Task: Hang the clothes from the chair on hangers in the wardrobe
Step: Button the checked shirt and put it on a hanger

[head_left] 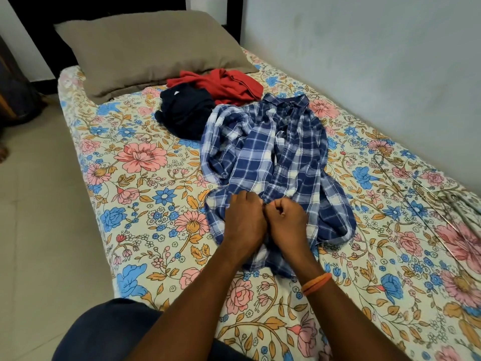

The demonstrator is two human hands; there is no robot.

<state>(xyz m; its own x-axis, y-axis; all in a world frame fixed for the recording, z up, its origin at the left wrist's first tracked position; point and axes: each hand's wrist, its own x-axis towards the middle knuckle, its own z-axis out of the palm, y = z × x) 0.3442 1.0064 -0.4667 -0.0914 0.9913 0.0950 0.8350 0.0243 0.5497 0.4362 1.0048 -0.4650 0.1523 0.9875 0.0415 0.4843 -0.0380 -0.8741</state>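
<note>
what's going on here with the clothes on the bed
A person is working on a blue plaid shirt spread out on the floral bed sheet. Both hands meet at its lower front edge: the left hand and right hand each pinch the fabric, seemingly at the button line. A navy garment and a red garment lie bunched beyond it near the pillow. Thin wire hangers lie on the bed to the right, unused. Nothing is on a hanger yet.

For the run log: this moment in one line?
blue-and-white plaid shirt flat on floral bedsheet | left hand, right hand pinching its front | wire hangers unused
</note>
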